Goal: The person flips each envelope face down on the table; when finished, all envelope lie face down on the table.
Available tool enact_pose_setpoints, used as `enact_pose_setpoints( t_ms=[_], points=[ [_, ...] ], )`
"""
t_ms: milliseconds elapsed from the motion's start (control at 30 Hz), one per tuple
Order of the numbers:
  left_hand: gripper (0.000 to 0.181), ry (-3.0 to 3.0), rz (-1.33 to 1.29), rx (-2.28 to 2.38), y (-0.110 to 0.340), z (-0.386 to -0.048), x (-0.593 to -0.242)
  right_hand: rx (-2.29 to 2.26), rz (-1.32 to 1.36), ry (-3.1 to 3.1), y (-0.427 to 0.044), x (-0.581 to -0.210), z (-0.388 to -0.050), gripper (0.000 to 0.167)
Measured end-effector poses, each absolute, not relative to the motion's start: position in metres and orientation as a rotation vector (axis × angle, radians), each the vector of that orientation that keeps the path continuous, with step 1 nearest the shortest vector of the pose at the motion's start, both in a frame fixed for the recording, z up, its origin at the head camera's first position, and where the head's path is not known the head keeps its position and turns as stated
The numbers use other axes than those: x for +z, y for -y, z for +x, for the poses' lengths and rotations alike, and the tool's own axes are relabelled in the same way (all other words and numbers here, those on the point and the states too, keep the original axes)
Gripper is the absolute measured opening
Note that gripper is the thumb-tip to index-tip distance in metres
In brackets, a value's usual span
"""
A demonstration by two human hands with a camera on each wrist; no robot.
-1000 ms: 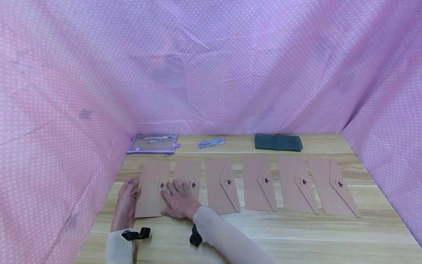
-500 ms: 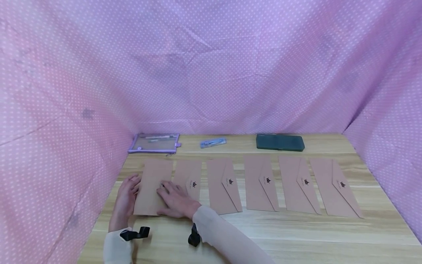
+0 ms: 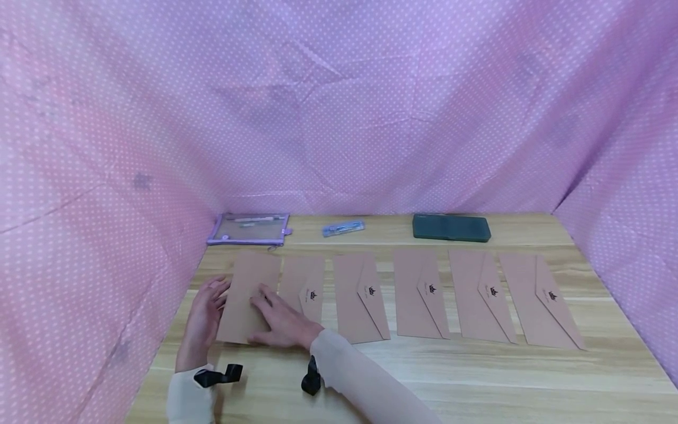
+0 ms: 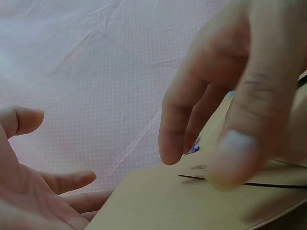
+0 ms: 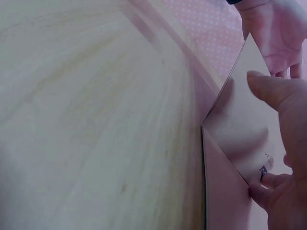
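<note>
At the left end of a row of brown envelopes, my right hand (image 3: 281,321) lies over the leftmost envelope (image 3: 241,300), its fingers spread. My left hand (image 3: 203,318) is beside that envelope's left edge with loosely bent fingers. In the left wrist view, the left hand (image 4: 33,187) is palm up, its fingertips partly behind the envelope (image 4: 144,201). The right wrist view has the right hand (image 5: 288,158) with thumb and fingers apart over the tilted paper (image 5: 244,110), fingertips near a small dark print. Whether they pinch it, I cannot tell.
Several more envelopes (image 3: 362,300) lie side by side to the right, most with crown prints visible. Along the back are a purple-edged mesh pouch (image 3: 249,232), a small blue packet (image 3: 343,228) and a dark green case (image 3: 451,228). Pink dotted cloth (image 3: 339,118) surrounds the table.
The right hand has shifted slightly left, and the leftmost envelope's crown print is no longer visible. That envelope has moved a little toward the back. The left hand has stayed at its left edge.
</note>
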State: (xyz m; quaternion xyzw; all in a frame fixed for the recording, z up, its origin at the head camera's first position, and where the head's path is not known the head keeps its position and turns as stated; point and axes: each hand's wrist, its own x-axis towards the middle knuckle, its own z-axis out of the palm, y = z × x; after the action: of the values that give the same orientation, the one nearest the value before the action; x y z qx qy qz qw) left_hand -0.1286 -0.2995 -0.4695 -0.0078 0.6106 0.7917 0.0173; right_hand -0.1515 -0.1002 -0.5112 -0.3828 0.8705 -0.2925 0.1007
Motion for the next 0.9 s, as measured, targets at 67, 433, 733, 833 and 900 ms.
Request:
enact_pose_setpoints(
  t_ms=[67,433,733,833,900],
  points=[
    [0.023,-1.912,-0.022,2.448,0.298,-0.128,-0.467,-0.915,-1.083,-2.562,0.1,-0.51,-0.152,0.079],
    [0.027,-1.959,0.044,2.397,0.287,-0.124,-0.458,-1.101,-0.92,-2.5,0.102,-0.503,-0.15,0.105],
    [0.032,-1.969,0.128,2.385,0.279,-0.122,-0.457,-1.224,-0.851,-2.437,0.105,-0.501,-0.154,0.103],
    [0.032,-1.974,0.135,2.376,0.276,-0.12,-0.458,-1.278,-0.839,-2.421,0.106,-0.5,-0.156,0.101],
    [0.033,-1.971,0.147,2.37,0.275,-0.119,-0.459,-1.302,-0.83,-2.415,0.106,-0.499,-0.157,0.1]
  ],
)
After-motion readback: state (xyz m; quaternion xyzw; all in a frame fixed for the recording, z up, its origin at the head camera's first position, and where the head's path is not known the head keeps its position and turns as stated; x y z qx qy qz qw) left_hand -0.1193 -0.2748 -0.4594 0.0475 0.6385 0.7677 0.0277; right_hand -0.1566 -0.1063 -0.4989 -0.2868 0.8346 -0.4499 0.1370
